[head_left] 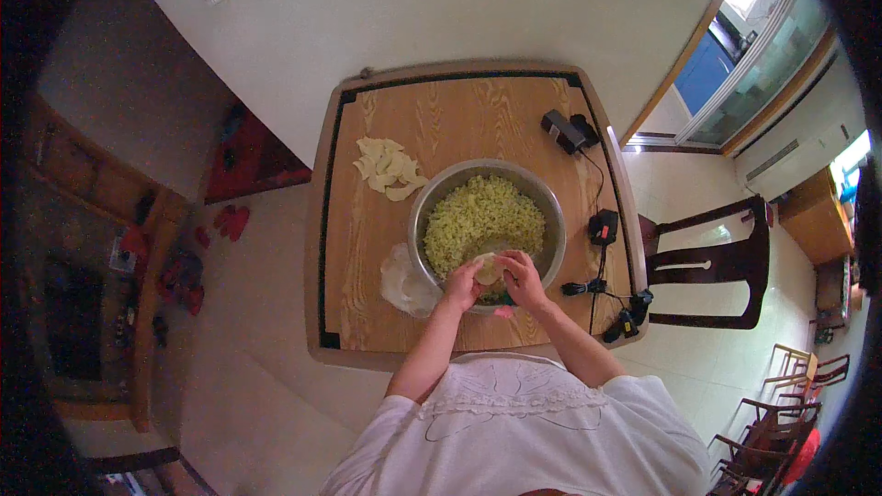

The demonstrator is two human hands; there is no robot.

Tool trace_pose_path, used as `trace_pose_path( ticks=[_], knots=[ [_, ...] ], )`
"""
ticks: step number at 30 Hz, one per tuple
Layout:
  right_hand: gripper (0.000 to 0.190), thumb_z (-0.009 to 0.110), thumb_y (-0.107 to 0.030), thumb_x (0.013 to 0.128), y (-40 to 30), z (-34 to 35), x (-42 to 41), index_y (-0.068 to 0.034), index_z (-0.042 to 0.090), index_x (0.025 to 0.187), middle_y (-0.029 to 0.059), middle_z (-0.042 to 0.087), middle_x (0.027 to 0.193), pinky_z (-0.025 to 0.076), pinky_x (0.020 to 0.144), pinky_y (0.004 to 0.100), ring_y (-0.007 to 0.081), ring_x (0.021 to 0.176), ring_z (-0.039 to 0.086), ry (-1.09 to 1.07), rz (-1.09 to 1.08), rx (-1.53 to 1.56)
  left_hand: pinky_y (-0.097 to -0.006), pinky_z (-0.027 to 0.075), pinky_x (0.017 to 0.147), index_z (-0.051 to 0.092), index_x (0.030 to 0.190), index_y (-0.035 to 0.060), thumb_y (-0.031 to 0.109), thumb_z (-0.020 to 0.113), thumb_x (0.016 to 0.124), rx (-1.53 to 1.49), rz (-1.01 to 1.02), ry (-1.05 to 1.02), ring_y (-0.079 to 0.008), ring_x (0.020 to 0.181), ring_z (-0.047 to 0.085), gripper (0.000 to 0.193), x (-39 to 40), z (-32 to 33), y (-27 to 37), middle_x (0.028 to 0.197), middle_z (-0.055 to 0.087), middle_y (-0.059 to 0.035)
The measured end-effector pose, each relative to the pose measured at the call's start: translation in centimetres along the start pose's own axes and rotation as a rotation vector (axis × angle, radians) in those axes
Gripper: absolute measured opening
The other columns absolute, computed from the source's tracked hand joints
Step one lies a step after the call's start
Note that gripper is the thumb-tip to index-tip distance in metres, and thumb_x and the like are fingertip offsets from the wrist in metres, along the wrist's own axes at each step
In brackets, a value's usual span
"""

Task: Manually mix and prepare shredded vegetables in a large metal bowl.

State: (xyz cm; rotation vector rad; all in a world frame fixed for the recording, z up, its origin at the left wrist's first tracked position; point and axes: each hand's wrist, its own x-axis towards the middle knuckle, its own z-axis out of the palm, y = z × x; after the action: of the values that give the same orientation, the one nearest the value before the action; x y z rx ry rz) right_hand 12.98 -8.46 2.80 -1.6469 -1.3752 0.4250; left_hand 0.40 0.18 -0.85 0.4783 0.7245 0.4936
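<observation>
A pale round dough wrapper (488,270) is held between my two hands over the near part of a large steel bowl (559,227). My left hand (464,284) grips its left edge, and my right hand (521,277) has its fingers on the right edge. Chopped pale-green filling (482,220) fills much of the bowl. Under my right hand, a green and pink object shows partly at the bowl's near rim; its kind is unclear. Left of the bowl lies a whitish, crumpled plastic bag (403,282). Farther back, several folded dough pieces (387,167) sit in a pile on the wooden table (455,117).
Black power adapters (566,132) and a second adapter (603,226) with tangled cables (586,286) lie along the table's right side. A dark wooden chair (741,262) stands to the right. A white wall (441,7) rises behind the table.
</observation>
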Motion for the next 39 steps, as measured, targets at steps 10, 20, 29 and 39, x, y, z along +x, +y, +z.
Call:
trace_pose_path(
  ticks=[10, 20, 29, 39],
  knots=[
    [0.026, 0.048, 0.003, 0.067, 0.3, 0.1, 0.0, -0.006, 0.055, 0.09, 0.0141, 0.047, 0.101, 0.038, 0.081, 0.0355, 0.0313, 0.096, 0.044, -0.024, -0.001, 0.017, -0.0351, 0.046, 0.073, 0.049, 0.103, 0.0046, 0.027, 0.045, 0.083, 0.025, -0.05, -0.028, -0.0186, 0.086, 0.054, 0.03, -0.5, 0.7, 0.4, 0.097, 0.055, -0.006],
    [0.028, 0.051, -0.001, 0.066, 0.5, 0.1, -0.2, -0.009, 0.057, 0.092, 0.0154, 0.043, 0.107, 0.035, 0.085, 0.0381, 0.032, 0.101, 0.04, -0.098, 0.016, 0.059, -0.0323, 0.046, 0.069, 0.051, 0.097, 0.0055, 0.03, 0.043, 0.084, 0.084, -0.124, -0.053, -0.0182, 0.082, 0.055, 0.029, -0.9, 1.4, 0.8, 0.091, 0.056, -0.0063],
    [0.026, 0.054, -0.007, 0.067, -1.0, -0.9, 0.4, -0.011, 0.057, 0.093, 0.0153, 0.04, 0.113, 0.031, 0.088, 0.0407, 0.033, 0.105, 0.036, -0.267, -0.133, -0.016, -0.0327, 0.047, 0.066, 0.051, 0.096, 0.0065, 0.03, 0.042, 0.084, 0.064, -0.159, -0.12, -0.018, 0.079, 0.056, 0.028, 0.3, -0.1, -0.1, 0.09, 0.056, -0.0061],
    [0.025, 0.055, -0.009, 0.069, 0.0, -0.4, 0.0, -0.009, 0.055, 0.095, 0.0146, 0.041, 0.111, 0.031, 0.088, 0.0388, 0.0301, 0.106, 0.037, -0.087, 0.031, 0.096, -0.0359, 0.048, 0.07, 0.049, 0.098, 0.0024, 0.024, 0.044, 0.084, 0.076, -0.141, -0.057, -0.0197, 0.082, 0.055, 0.026, -0.2, 0.6, 0.3, 0.093, 0.054, -0.0085]
  ],
)
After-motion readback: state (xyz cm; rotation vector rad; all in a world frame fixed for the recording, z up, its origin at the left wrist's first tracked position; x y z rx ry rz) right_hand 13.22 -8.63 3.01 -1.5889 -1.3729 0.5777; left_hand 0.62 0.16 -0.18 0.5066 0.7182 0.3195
